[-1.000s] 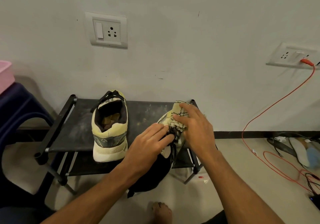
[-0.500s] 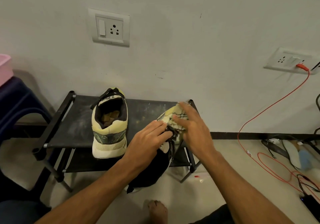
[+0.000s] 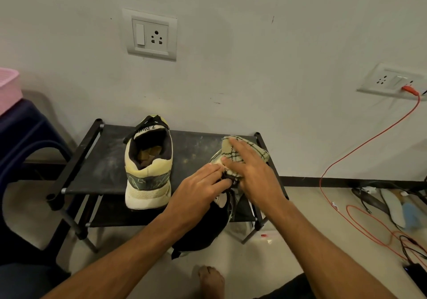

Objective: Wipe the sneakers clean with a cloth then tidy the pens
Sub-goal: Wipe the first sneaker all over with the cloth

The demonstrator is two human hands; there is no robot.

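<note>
While the right hand [image 3: 251, 171] presses a soft cream checked cloth [image 3: 260, 152] with straight fingers, its grip open, onto a tilted sneaker [image 3: 203, 231] at the front right edge of the rack [image 3: 97, 167], the left hand [image 3: 196, 192] lies across that shoe, and I cannot tell its grip. The other sneaker [image 3: 147, 169], cream with a chunky sole, stands upright on the rack's dusty black fabric top, against a scuffed pale wall [image 3: 231, 68].

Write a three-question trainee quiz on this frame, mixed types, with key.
1. True or false: the right hand presses the checked cloth on a sneaker.
2. The other sneaker stands on: A) the floor B) the black rack C) a chair.
3. Short answer: what is plugged into the right-hand wall socket?
Key: 1 true; 2 B; 3 the orange cable.
</note>
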